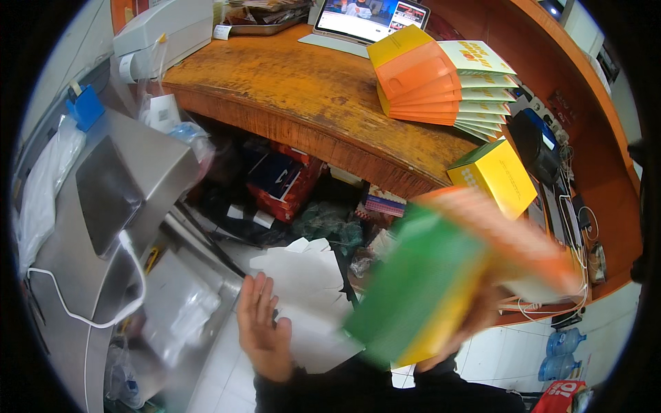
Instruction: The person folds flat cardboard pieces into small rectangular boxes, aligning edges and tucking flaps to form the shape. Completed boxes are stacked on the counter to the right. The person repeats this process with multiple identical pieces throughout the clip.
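Note:
My left hand (265,330) is raised palm up with its fingers straight, holding nothing. It is beside several white cardboard sheets (296,282) in front of me. My right hand (475,320) grips a green, yellow and orange carton box (420,282), both smeared by motion. The hand's fingers are partly hidden by the box. Beyond it, a yellow box with a green side (508,180) stands at the desk's right end. A fanned stack of orange, white and yellow flat cartons (427,82) lies on the desk.
The worn wooden desk (275,82) curves across the far side, with a tablet (372,17) and a white printer-like machine (162,38). A steel counter (151,158) at left bears plastic bags and a white cable (131,289). Cables hang at right; water bottles (561,354) stand on the floor.

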Action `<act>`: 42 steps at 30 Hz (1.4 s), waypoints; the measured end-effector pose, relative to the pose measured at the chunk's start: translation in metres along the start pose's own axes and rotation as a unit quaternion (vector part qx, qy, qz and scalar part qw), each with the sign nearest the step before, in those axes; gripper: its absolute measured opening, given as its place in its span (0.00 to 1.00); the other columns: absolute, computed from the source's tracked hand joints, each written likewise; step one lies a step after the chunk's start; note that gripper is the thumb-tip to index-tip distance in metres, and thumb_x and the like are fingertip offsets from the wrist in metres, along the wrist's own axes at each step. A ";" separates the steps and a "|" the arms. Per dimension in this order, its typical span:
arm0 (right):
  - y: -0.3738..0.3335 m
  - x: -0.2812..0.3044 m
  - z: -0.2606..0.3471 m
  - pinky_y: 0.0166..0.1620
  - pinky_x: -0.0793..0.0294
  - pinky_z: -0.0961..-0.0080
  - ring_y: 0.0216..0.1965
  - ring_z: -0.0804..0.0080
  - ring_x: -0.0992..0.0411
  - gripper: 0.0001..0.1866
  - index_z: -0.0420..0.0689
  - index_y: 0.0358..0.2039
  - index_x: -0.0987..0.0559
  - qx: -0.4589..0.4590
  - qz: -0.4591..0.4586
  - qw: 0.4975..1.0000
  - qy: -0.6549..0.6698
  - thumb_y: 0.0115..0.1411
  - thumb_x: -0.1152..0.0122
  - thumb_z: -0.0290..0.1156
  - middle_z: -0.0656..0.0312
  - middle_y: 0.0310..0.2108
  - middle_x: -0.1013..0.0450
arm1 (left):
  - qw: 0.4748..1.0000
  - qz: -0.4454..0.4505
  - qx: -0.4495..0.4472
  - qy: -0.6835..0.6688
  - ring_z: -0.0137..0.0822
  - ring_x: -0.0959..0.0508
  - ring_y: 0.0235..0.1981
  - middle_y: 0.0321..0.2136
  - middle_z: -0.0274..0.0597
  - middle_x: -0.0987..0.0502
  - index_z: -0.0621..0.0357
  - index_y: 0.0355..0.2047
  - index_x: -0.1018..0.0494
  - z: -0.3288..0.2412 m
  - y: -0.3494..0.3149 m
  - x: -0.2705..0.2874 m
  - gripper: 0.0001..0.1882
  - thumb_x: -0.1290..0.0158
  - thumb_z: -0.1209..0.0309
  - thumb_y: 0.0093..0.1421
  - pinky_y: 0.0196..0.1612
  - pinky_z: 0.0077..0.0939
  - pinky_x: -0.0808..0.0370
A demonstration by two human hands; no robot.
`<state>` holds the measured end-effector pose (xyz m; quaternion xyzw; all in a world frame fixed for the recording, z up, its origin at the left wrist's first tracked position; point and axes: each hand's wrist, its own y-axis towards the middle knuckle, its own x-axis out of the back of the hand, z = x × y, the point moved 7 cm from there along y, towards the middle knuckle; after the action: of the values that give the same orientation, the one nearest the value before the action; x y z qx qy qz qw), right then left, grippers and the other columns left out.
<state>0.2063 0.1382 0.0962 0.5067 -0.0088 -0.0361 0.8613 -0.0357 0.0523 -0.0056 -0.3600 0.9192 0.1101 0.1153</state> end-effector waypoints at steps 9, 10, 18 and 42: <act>0.128 0.046 -0.044 0.58 0.37 0.63 0.51 0.56 0.35 0.37 0.42 0.55 0.27 0.035 0.120 0.881 -0.456 0.38 0.36 0.30 0.50 0.51 0.34 | 0.999 0.019 0.035 -0.004 0.53 0.26 0.55 0.60 0.58 0.36 0.63 0.67 0.49 0.009 0.005 -0.005 0.40 0.45 0.79 0.54 0.56 0.36 0.30; 0.131 0.049 -0.056 0.57 0.37 0.64 0.51 0.56 0.34 0.34 0.45 0.55 0.26 0.005 0.118 0.907 -0.405 0.43 0.35 0.29 0.52 0.47 0.35 | 0.999 0.027 0.033 -0.005 0.53 0.25 0.54 0.60 0.59 0.35 0.63 0.67 0.49 0.010 0.004 -0.007 0.40 0.44 0.77 0.55 0.55 0.35 0.29; 0.118 0.045 -0.072 0.56 0.35 0.63 0.52 0.53 0.34 0.31 0.49 0.59 0.29 -0.098 0.086 0.887 -0.444 0.54 0.35 0.39 0.48 0.51 0.35 | 0.998 0.055 0.029 0.007 0.51 0.21 0.50 0.56 0.60 0.31 0.65 0.67 0.50 0.009 0.003 -0.016 0.40 0.43 0.74 0.58 0.51 0.32 0.25; -0.152 -0.146 -0.198 0.60 0.41 0.58 0.59 0.49 0.40 0.29 0.40 0.53 0.27 -0.170 0.370 0.885 -0.227 0.51 0.33 0.33 0.49 0.54 0.34 | 0.998 0.057 0.038 -0.012 0.48 0.21 0.48 0.54 0.58 0.29 0.65 0.67 0.50 0.007 -0.003 -0.011 0.38 0.45 0.78 0.60 0.50 0.28 0.26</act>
<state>0.0633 0.2475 -0.1292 0.2907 -0.3847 0.1704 0.8593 -0.0248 0.0596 -0.0094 -0.3008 0.9404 0.0857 0.1335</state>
